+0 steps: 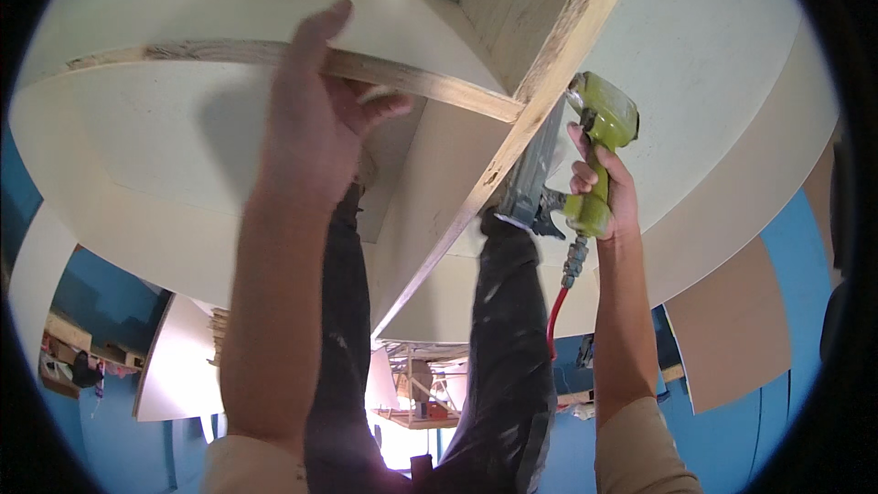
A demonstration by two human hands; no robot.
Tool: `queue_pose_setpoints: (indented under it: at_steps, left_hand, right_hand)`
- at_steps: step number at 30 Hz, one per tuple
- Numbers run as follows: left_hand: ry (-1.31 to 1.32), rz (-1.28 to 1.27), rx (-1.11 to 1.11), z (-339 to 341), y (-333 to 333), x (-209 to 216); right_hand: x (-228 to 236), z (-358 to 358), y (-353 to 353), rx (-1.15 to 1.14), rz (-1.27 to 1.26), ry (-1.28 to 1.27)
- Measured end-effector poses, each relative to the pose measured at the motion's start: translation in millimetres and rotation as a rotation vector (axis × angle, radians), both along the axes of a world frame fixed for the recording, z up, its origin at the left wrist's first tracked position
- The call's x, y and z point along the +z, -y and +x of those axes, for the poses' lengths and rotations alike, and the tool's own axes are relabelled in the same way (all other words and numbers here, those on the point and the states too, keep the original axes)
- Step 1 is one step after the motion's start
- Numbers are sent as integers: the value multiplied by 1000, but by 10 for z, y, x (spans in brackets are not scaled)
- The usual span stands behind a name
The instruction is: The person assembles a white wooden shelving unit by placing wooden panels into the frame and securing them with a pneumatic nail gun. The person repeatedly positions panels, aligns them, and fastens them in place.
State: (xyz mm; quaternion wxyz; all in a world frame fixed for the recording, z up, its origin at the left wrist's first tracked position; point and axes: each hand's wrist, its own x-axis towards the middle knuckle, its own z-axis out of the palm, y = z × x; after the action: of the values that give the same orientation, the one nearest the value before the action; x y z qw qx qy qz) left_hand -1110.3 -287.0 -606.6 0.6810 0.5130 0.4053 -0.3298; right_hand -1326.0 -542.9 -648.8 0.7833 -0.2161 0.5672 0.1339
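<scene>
My left hand (315,114) is at the raw wooden edge of a cross panel (430,84), its thumb and a finger spread on either side of that edge. Whether it presses on the wood cannot be made out. My right hand (617,187) is wrapped round the handle of a green air nail gun (604,110). The grey magazine (538,165) of the nail gun lies along the right side of a long divider (494,169). A red air hose (555,316) runs down from the handle's metal coupling (574,261). Cross panel and divider meet in a T.
Pale boards form a large cabinet body (732,220) around the divider. My dark-trousered legs (508,329) stand among the panels. Behind are a leaning brown sheet (732,325), a white sheet (178,366), a shelf with odds and ends (69,348), a wooden frame (416,393) and blue walls.
</scene>
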Motion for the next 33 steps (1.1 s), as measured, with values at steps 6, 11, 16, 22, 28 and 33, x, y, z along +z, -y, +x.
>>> queue_pose_setpoints:
  at_steps: [6, 11, 16, 22, 28, 33]
  left_hand:
    - [162, -86, -88, -37, -128, -169]
    - [153, -1, -2, -58, -24, -238]
    - [213, -52, -65, -135, 13, -177]
    - [252, 68, -121, -142, 261, 34]
    - [317, 61, -153, -437, 355, -110]
    - [378, 24, -208, -498, 169, -238]
  right_hand:
    - [-433, -60, -122, -22, 75, 63]
    - [-394, -98, -101, -19, 91, 74]
    - [-406, -172, -61, 7, 70, 108]
    - [-584, -258, -40, 43, 9, 137]
    - [-723, -377, 24, -49, 72, 137]
    - [-845, -264, -38, 18, 39, 218]
